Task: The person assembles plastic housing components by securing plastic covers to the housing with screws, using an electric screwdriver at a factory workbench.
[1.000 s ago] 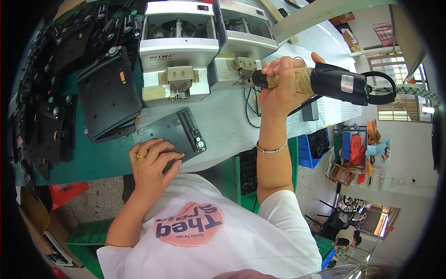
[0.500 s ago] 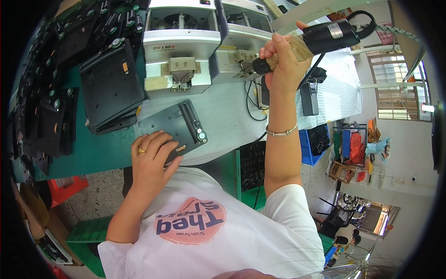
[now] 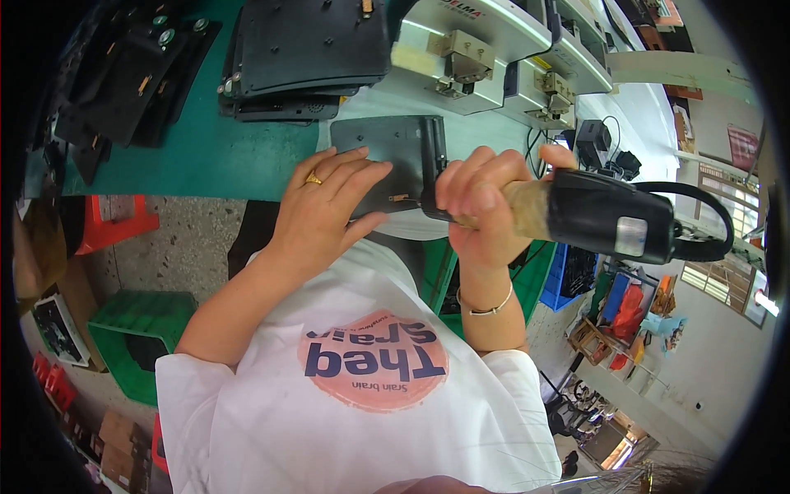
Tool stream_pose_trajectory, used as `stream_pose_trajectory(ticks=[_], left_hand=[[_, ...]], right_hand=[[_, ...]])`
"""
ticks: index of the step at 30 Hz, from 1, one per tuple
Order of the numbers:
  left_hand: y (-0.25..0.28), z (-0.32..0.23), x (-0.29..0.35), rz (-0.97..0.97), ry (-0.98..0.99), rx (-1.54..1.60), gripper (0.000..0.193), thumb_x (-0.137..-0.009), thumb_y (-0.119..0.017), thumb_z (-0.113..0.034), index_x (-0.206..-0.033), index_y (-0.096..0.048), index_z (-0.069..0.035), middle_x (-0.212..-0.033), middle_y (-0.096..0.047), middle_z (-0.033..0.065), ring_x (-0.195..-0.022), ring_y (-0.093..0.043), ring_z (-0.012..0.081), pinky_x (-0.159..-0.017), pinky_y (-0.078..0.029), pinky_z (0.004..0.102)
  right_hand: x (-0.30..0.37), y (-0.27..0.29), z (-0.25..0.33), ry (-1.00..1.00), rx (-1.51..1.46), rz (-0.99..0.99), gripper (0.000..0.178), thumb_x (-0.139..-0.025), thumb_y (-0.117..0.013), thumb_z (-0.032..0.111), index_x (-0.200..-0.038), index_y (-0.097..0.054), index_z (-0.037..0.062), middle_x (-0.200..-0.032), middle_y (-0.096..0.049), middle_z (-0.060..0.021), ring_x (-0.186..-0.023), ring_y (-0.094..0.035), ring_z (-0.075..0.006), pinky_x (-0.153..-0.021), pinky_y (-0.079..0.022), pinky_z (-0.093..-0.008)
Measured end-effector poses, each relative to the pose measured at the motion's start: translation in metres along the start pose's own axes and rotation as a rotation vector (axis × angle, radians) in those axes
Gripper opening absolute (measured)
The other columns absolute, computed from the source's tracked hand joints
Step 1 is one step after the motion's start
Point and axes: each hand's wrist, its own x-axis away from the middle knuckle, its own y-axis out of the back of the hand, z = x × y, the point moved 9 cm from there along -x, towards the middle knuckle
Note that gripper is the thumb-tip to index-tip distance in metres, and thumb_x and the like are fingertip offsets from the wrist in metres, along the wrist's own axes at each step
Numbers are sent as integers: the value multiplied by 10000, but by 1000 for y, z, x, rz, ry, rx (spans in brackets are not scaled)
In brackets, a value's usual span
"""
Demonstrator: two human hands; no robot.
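A flat black plastic panel lies on the white-covered part of the bench, with a dark bar along its right side and a small brass-coloured piece near its front edge. My left hand rests on the panel's left part, fingers stretched out and a ring on one of them. In my right hand is a corded electric screwdriver with a black body and tan wrapped grip, fingers closed round the grip. It is held slanted, its black nose over the panel's front right corner. Whether the tip touches is hidden.
Stacked black panels stand behind the work, and more panels cover the left of the green bench. Silver machines stand at the back right. Green crates and a red stool are on the floor.
My right hand has brought the screwdriver down and inward, from raised at the right to the panel's front right corner. My left hand stays on the panel. The head view has shifted.
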Motion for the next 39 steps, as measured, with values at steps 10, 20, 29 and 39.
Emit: stream_pose_trajectory(ticks=[10, 20, 29, 39], left_hand=[[2, 2, 5, -30, 5, -5, 523, -747, -769, -226, -1213, -558, -120, -1155, -616, 56, -1209, -539, 218, -1079, -360, 424], [1, 4, 3, -21, 17, 21, 553, -736, -782, -232, -1228, -555, -122, -1174, -613, 67, -1209, -543, 237, -1074, -363, 443], [0, 3, 5, -55, 9, 11, 554, -722, -778, -220, -1219, -549, -135, -1141, -620, 46, -1197, -551, 211, -1071, -378, 423], [1, 8, 7, -49, 4, 59, 564, -737, -772, -256, -1243, -559, -124, -1198, -609, 74, -1164, -568, 243, -1047, -401, 439]], right_hand=[[15, -13, -20, -19, 199, 151, 592, -888, -676, 48, -1334, -304, 162, -691, -511, -31, -564, -473, -153, -507, -470, -324], [15, -19, -20, -9, 240, 196, 632, -878, -684, 47, -1347, -275, 158, -706, -517, -37, -570, -489, -159, -523, -484, -328], [19, -38, -22, 27, 483, 336, 713, -856, -733, 74, -1367, -240, 135, -709, -535, -48, -591, -535, -182, -564, -496, -320], [21, -36, -17, 65, 292, 168, 547, -801, -686, -93, -1180, -343, 101, -710, -588, -58, -584, -559, -158, -608, -488, -302]])
